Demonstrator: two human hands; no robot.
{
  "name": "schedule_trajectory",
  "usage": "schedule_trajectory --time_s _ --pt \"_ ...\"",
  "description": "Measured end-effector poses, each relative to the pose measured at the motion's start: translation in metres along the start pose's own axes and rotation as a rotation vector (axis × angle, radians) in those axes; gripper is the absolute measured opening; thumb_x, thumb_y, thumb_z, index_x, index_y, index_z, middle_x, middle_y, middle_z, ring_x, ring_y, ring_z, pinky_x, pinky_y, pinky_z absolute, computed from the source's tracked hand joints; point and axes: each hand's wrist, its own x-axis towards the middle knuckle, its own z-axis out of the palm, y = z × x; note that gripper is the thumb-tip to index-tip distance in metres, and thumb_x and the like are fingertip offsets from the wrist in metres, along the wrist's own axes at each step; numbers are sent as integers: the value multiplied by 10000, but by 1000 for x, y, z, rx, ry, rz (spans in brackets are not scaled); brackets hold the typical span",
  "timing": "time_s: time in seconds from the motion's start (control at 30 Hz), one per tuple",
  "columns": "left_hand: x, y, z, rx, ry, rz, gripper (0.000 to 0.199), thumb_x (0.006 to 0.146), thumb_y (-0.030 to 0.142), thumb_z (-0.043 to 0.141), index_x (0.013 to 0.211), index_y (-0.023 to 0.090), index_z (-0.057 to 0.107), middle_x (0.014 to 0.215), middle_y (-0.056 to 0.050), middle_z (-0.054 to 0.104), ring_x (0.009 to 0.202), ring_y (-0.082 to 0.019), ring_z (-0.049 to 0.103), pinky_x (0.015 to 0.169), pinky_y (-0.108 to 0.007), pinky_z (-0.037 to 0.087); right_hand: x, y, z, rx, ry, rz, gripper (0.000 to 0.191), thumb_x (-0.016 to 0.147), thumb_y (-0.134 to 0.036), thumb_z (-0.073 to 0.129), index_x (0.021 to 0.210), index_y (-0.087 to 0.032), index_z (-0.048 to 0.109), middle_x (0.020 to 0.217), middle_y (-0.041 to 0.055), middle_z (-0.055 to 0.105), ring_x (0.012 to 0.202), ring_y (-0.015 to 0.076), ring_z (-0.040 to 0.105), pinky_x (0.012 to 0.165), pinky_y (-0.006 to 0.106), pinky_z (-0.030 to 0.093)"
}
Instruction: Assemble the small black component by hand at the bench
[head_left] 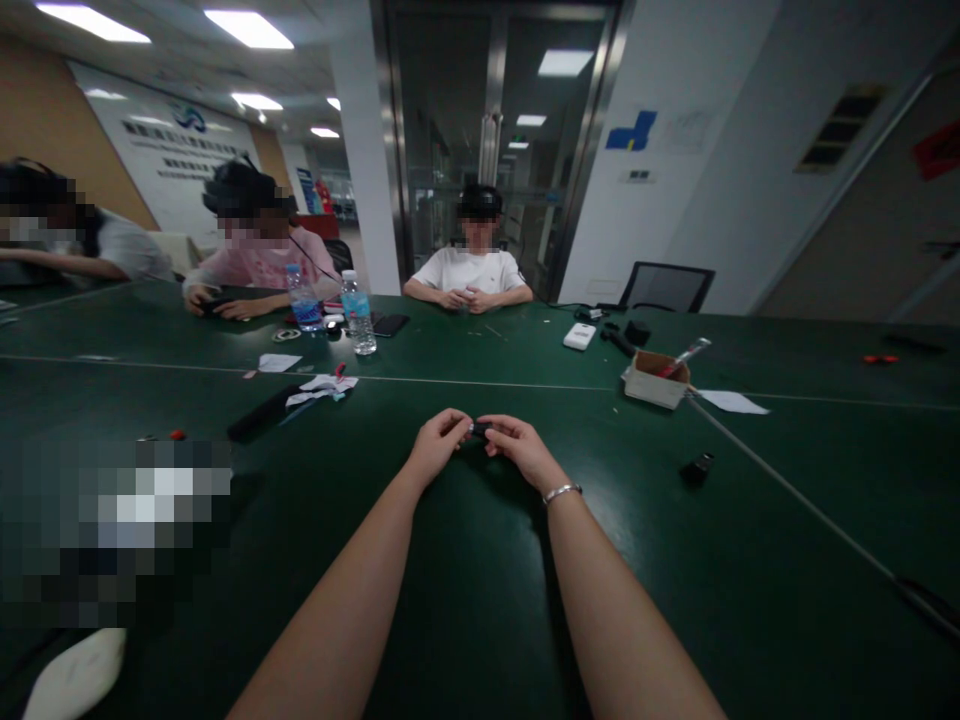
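Observation:
A small dark object (480, 428) with a lighter, shiny left end is held up between my two hands, just over the green table (480, 560). Its kind is too small to make out. The fingertips of my left hand (439, 442) are pinched at the light end. My right hand (522, 450), with a silver bracelet (562, 492) at the wrist, has thumb and fingers closed on the dark end. Part of the object is hidden by the fingers.
A small cardboard box (655, 384) stands right of my hands, with a black item (697, 468) nearer me. Crumpled paper (322, 388) lies left, before two water bottles (360, 318). A person in white (480, 272) sits opposite; others sit at the left.

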Motion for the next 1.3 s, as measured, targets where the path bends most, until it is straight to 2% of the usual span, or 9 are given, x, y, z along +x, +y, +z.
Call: schedule_trajectory --time_s 0.1,0.17,0.4,0.6,0.77,0.97,1.17,1.3 --pt "0 2 -1 -50 -41 7 284 750 369 624 942 160 632 835 -50 667 771 -154 616 646 -244 453 1 3 -2 45 40 31 340 677 -294 739 993 -177 693 707 5 635 602 101 574 602 252 471" --pt "0 2 -1 -56 -35 -4 295 743 378 631 933 152 639 800 -50 669 748 -155 613 660 -258 456 1 3 -2 53 48 36 346 669 -292 747 991 -177 693 721 9 642 606 101 580 601 250 477" --pt "4 -6 -1 14 -2 -18 334 784 479 569 768 151 628 642 -6 612 583 -112 534 576 -239 419 -1 1 -2 51 38 19 357 655 -269 765 992 -178 689 737 3 635 624 102 597 609 246 481" --pt "5 -9 0 -16 48 -8 312 761 445 614 913 173 619 702 -2 619 636 -119 571 553 -216 429 -1 0 -1 46 28 13 347 650 -255 768 979 -180 688 714 -9 619 630 104 604 621 251 483" --pt "5 -6 0 -64 35 -15 286 768 428 608 863 159 621 636 8 586 574 -98 537 528 -205 412 0 1 -1 46 46 22 344 643 -254 770 968 -174 690 706 -6 620 623 106 607 609 248 488" --pt "5 -3 -1 -132 12 -54 294 718 376 663 889 137 653 665 -24 630 606 -111 559 553 -220 433 -1 1 -1 70 73 31 342 643 -251 768 966 -172 687 710 -5 621 619 103 612 611 246 498" --pt "3 -2 -3 -77 45 6 288 734 371 656 945 176 652 904 -49 653 756 -137 595 577 -213 465 -1 0 -1 56 62 8 335 630 -217 768 952 -180 686 704 -27 584 625 96 610 619 239 503" --pt "3 -2 -3 -90 37 7 252 761 382 625 889 165 636 748 -10 600 659 -107 549 557 -201 445 0 1 -1 51 59 5 332 629 -208 763 951 -180 684 731 -22 590 634 95 608 617 237 505"
